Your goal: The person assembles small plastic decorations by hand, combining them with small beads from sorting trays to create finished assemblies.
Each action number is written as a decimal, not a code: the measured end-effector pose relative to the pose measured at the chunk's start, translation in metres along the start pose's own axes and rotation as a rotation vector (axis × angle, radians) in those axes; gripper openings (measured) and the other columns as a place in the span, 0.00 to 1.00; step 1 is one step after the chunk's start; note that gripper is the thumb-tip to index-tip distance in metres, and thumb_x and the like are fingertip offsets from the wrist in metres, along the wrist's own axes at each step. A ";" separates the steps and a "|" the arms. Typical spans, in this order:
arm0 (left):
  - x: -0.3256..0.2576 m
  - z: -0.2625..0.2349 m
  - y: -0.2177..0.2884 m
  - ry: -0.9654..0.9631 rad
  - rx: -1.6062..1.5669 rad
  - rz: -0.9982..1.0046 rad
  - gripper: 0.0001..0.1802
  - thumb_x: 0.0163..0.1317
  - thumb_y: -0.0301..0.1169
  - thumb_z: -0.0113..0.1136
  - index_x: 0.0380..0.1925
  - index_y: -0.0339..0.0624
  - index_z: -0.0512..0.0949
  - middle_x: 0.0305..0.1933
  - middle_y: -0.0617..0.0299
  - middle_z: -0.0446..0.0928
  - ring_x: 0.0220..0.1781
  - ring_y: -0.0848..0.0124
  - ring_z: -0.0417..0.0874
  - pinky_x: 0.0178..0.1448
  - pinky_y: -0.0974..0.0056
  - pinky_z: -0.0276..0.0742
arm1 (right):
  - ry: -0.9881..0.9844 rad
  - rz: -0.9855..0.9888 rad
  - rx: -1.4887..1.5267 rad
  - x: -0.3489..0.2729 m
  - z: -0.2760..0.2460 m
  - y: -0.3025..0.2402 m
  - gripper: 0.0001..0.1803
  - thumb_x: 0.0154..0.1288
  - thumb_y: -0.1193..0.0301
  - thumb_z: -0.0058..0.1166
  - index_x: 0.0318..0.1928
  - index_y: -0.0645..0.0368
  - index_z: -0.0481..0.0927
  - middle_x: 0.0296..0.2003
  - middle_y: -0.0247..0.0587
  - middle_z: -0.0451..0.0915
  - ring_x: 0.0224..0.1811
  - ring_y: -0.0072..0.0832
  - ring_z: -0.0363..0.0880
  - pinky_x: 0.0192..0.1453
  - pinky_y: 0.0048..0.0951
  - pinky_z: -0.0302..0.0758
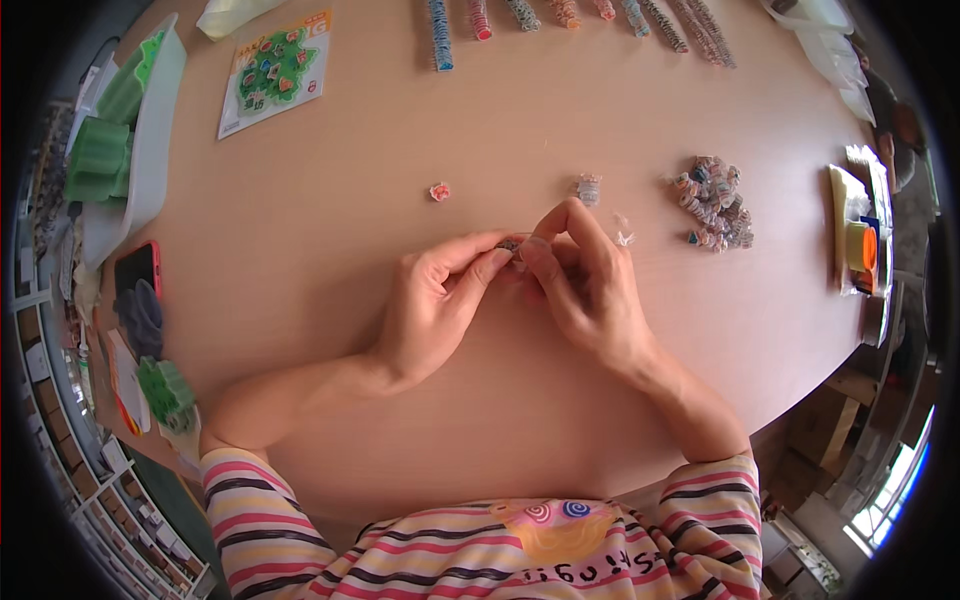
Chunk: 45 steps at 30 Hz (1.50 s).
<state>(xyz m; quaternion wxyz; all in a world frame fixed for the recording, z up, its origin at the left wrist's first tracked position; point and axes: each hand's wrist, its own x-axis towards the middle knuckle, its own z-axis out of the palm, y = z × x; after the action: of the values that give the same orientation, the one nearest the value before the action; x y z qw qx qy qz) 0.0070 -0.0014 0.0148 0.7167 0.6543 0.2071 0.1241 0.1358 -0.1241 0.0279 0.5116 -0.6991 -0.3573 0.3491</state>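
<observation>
My left hand (pixel 435 295) and my right hand (pixel 592 285) meet over the middle of the table. Thumb and fingers of each are pinched together on a small dark patterned piece (pixel 508 246), mostly hidden by the fingertips, so its kind is unclear. Beyond my right hand lies a small grey roll-like piece (pixel 588 189) with clear wrapping. A crumpled clear-white scrap (pixel 624 234) is just right of that hand. Farther left, beyond my left hand, sits a small red-and-white piece (pixel 440 191). A pile of small patterned rolls (pixel 715 205) lies to the right.
Several long stacks of colourful pieces (pixel 440 35) line the far edge. At far left are a printed card (pixel 275 72) and a white tray (pixel 155 140) holding green shapes (pixel 100 160). A phone (pixel 138 270) and a green block (pixel 165 390) lie left; containers (pixel 860 240) stand right.
</observation>
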 end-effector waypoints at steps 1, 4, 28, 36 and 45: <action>0.000 0.001 0.000 0.020 -0.001 0.004 0.13 0.75 0.26 0.50 0.51 0.29 0.80 0.40 0.61 0.85 0.43 0.79 0.83 0.49 0.72 0.79 | -0.002 0.008 0.002 0.001 0.000 -0.001 0.06 0.73 0.76 0.50 0.42 0.64 0.68 0.27 0.47 0.84 0.25 0.28 0.83 0.30 0.29 0.75; 0.001 0.002 0.000 0.042 0.008 0.014 0.13 0.75 0.26 0.50 0.50 0.29 0.80 0.39 0.61 0.85 0.42 0.80 0.82 0.48 0.72 0.78 | -0.025 -0.013 -0.057 0.001 -0.001 -0.005 0.05 0.72 0.76 0.51 0.41 0.63 0.69 0.26 0.47 0.83 0.23 0.29 0.82 0.29 0.29 0.74; 0.004 -0.008 -0.011 -0.032 -0.075 0.016 0.15 0.76 0.29 0.49 0.52 0.30 0.79 0.44 0.60 0.83 0.45 0.76 0.83 0.53 0.70 0.80 | -0.052 -0.045 0.015 0.005 -0.011 0.002 0.09 0.73 0.71 0.52 0.41 0.65 0.73 0.28 0.45 0.85 0.29 0.27 0.84 0.34 0.30 0.77; 0.006 -0.006 -0.002 -0.025 -0.074 -0.026 0.16 0.77 0.29 0.48 0.53 0.29 0.78 0.46 0.59 0.84 0.46 0.73 0.84 0.54 0.68 0.80 | -0.033 -0.072 0.009 0.006 -0.013 0.002 0.08 0.73 0.71 0.52 0.41 0.64 0.72 0.28 0.47 0.84 0.28 0.30 0.82 0.34 0.31 0.76; 0.009 -0.008 -0.002 -0.080 -0.139 -0.061 0.17 0.77 0.30 0.48 0.54 0.28 0.78 0.47 0.57 0.84 0.48 0.72 0.84 0.56 0.68 0.80 | -0.057 -0.002 0.034 0.007 -0.016 0.001 0.06 0.75 0.74 0.51 0.41 0.65 0.71 0.24 0.37 0.80 0.24 0.16 0.72 0.29 0.23 0.68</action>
<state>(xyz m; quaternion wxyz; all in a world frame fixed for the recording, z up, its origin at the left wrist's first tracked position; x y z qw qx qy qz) 0.0113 0.0091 0.0112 0.7714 0.6009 0.1891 0.0901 0.1535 -0.1258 0.0294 0.5133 -0.6799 -0.3665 0.3742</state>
